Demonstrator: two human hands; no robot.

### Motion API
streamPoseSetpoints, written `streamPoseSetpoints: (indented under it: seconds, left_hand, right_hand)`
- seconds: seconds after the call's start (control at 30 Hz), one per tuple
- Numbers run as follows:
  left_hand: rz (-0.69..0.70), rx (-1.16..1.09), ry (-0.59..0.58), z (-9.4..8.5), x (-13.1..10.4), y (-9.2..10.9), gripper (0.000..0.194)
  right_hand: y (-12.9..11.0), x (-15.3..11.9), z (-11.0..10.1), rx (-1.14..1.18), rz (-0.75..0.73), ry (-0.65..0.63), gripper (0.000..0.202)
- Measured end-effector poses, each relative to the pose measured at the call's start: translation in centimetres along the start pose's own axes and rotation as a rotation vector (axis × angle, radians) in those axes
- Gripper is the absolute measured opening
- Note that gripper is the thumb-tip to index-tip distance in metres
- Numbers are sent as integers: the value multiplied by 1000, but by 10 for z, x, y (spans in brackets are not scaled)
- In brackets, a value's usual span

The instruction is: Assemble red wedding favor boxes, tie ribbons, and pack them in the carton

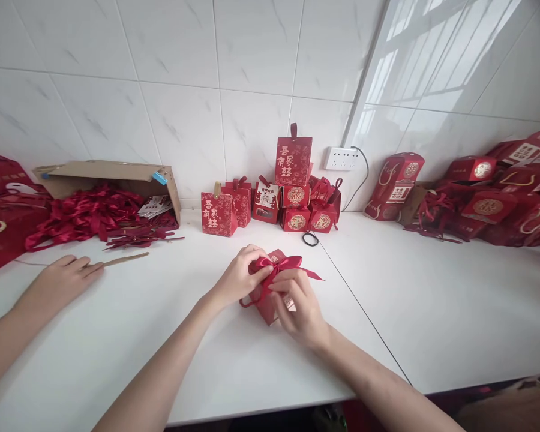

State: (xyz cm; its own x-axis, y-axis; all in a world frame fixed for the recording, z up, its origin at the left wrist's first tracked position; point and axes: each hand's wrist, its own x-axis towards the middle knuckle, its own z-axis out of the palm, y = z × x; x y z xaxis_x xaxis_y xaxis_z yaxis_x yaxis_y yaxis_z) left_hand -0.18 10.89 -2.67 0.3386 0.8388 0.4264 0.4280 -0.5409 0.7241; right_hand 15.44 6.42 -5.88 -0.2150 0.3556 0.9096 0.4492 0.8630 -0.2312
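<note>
In the middle of the table a small red gift box (266,310) lies in front of me, with a shiny red ribbon bow (292,262) on its top. My left hand (245,273) pinches the ribbon at the bow's left side, thumb and fingers closed together. On the right side of the bow, my right hand (299,306) has its fingers curled against the ribbon and the box; its fingertips are partly hidden. A ribbon tail points right past my right hand. A thin cord loop (247,303) shows at the box's left edge.
Another person's hand (69,279) rests at the left by a brown strip (126,259). Behind it, a cardboard box (117,170) spills red ribbons (87,213). Finished-looking red boxes (294,161) stand by the wall, near a black ring (310,239). More red boxes (490,207) pile up at right.
</note>
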Motion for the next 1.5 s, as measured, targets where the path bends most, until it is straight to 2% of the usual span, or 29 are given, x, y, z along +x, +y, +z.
streamPoseSetpoints:
  seconds: [0.17,0.27,0.33,0.37,0.43,0.5,0.57,0.73,0.83,0.9,1.0,1.07,1.13,1.27,1.5]
  left_hand:
    - [-6,-5,13,2,0,-3,11]
    - [-4,-39,-35,-1,-1,-1,11]
    - [-6,-82,-87,-4,-1,0,12]
    - [-10,-105,-113,-6,-1,1,13]
    - [-13,-141,-154,-9,-1,1,16]
    - [-6,-155,-176,-11,0,1,17]
    - [-1,-153,-189,-12,0,1,17]
    - [44,-179,-236,-14,-3,0,18]
    - [33,-244,-246,-13,-4,4,15]
    - [-27,-253,-190,-10,-4,9,19]
    - [-133,-173,-90,-4,-5,17,30]
    - [-138,-110,-76,-1,-6,21,24]
    - [-82,-67,-99,1,-6,22,15]
    - [5,-28,-129,0,-7,22,7]
    - [-5,4,-94,5,-7,23,12]
  right_hand:
    - [11,0,-9,204,200,143,14]
    - [14,0,-10,315,309,171,14]
    - [14,-2,-9,310,271,156,7]
    - [14,-3,-9,288,220,134,9]
    - [14,-4,-9,225,110,92,27]
    - [13,-4,-9,150,69,80,26]
    - [13,-2,-9,90,84,109,14]
    - [13,2,-12,79,138,237,22]
    - [11,1,-13,134,77,268,30]
    - [8,-1,-13,185,-22,223,39]
    - [5,-3,-13,233,-198,64,44]
    - [3,-2,-14,217,-301,-53,41]
    - [2,-1,-14,199,-363,-133,37]
    - [-1,1,-15,164,-391,-160,30]
    - [-3,-2,-13,158,-354,-174,29]
